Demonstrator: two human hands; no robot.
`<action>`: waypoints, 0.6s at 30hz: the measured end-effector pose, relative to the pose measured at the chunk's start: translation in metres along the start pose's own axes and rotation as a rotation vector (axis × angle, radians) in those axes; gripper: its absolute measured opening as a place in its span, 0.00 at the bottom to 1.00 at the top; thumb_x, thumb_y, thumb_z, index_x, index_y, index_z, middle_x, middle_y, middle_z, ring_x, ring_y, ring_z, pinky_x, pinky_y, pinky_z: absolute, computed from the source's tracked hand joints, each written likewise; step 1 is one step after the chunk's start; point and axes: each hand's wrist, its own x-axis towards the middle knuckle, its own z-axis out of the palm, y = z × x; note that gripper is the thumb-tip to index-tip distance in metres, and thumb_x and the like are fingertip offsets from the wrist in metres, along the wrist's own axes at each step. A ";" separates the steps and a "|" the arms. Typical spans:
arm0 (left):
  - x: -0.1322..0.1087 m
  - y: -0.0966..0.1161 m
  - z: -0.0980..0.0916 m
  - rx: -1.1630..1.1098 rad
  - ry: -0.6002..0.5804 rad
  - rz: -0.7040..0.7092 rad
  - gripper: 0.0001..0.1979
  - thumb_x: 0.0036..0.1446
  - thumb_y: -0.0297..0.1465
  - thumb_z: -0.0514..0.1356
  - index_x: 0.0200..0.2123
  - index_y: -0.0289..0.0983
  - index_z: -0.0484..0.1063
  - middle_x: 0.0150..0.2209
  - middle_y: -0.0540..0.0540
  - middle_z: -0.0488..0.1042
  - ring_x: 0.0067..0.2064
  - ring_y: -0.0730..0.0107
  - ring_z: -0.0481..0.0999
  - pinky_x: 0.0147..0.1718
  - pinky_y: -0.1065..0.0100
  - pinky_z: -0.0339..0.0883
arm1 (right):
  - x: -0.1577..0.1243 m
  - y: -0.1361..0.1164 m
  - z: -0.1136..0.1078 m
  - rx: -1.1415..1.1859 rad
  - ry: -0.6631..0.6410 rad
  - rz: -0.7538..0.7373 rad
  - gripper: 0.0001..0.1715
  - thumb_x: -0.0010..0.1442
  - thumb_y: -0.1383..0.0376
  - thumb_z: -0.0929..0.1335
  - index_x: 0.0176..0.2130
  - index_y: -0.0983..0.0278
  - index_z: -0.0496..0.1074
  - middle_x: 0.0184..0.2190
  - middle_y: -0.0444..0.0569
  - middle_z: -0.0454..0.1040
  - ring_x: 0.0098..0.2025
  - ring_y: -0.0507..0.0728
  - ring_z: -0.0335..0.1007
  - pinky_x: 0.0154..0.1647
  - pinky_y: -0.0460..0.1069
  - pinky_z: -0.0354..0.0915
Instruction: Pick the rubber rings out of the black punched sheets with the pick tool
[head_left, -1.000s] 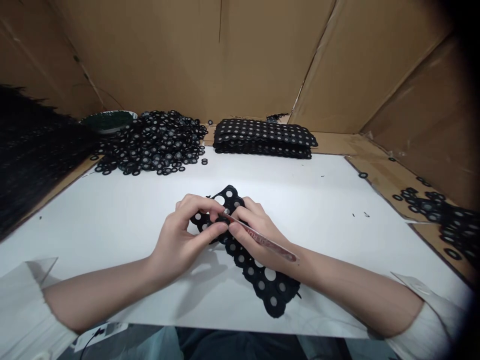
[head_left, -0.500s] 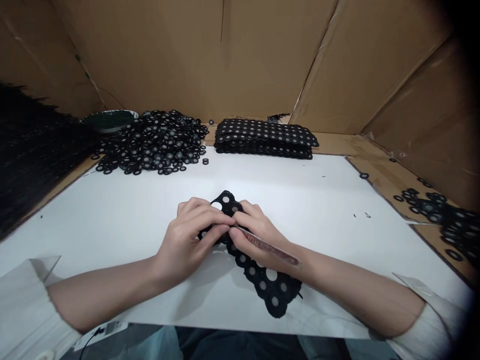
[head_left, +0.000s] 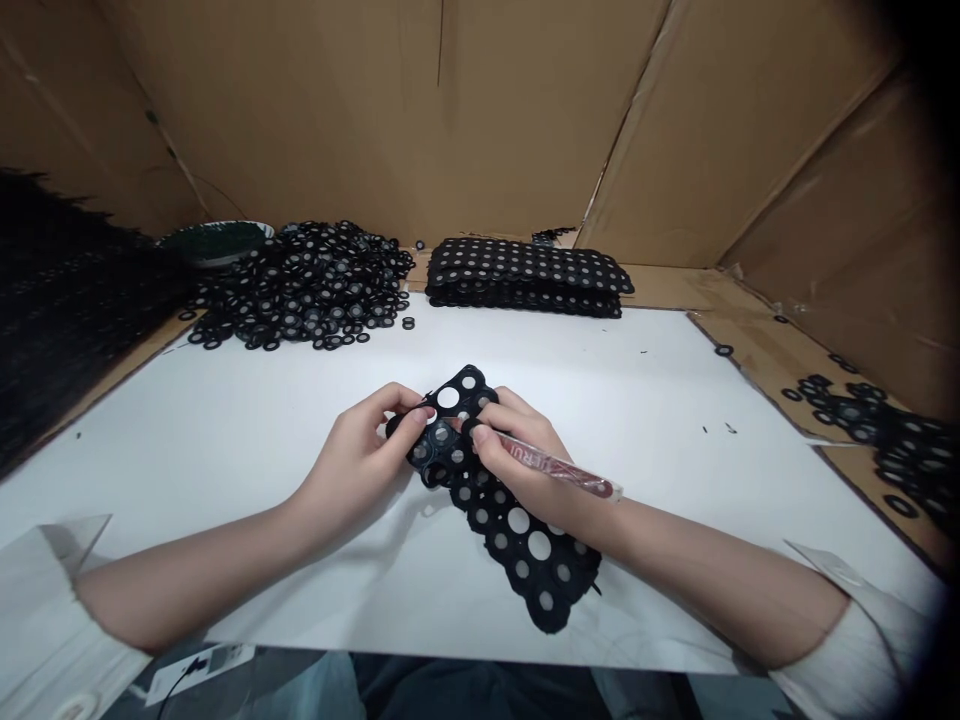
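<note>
Near the middle of the white work surface (head_left: pixel 675 570), a black panel (head_left: pixel 491 532) of joined discs with pale round centers lies slanted, its far end toward the left and its near end toward the right. At the panel's left edge, close to its far end, the left hand (head_left: pixel 371 445) pinches it between thumb and index finger. The right hand (head_left: pixel 529 455) grasps a slim tool (head_left: pixel 559 468) with red markings, held between thumb and fingers, its tip pointing left over the panel toward the left fingertips. The right hand lies across the panel's right edge; whether its hidden fingers also grip the panel, I cannot tell. Past the fingers, the far corner of the panel stands clear, while the near end extends uncovered below the right palm. On the far left is a heap of loose rings (head_left: pixel 315 290); at the far middle, stacked panels (head_left: pixel 529 272); to the right, scattered rings (head_left: pixel 919 440).
</note>
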 end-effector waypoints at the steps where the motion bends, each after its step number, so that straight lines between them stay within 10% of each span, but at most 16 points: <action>1: -0.001 0.000 0.000 0.009 0.015 0.016 0.08 0.55 0.35 0.52 0.28 0.38 0.65 0.28 0.51 0.71 0.30 0.72 0.68 0.27 0.71 0.62 | 0.000 0.000 0.000 -0.017 0.012 -0.007 0.15 0.58 0.67 0.58 0.21 0.64 0.55 0.25 0.43 0.55 0.28 0.50 0.55 0.29 0.47 0.55; 18: -0.013 0.001 0.001 0.244 0.131 0.172 0.05 0.55 0.32 0.52 0.32 0.40 0.66 0.31 0.51 0.71 0.33 0.71 0.68 0.30 0.69 0.61 | -0.001 -0.006 0.004 -0.215 0.005 -0.096 0.12 0.59 0.66 0.57 0.24 0.63 0.58 0.28 0.46 0.57 0.31 0.52 0.56 0.32 0.49 0.57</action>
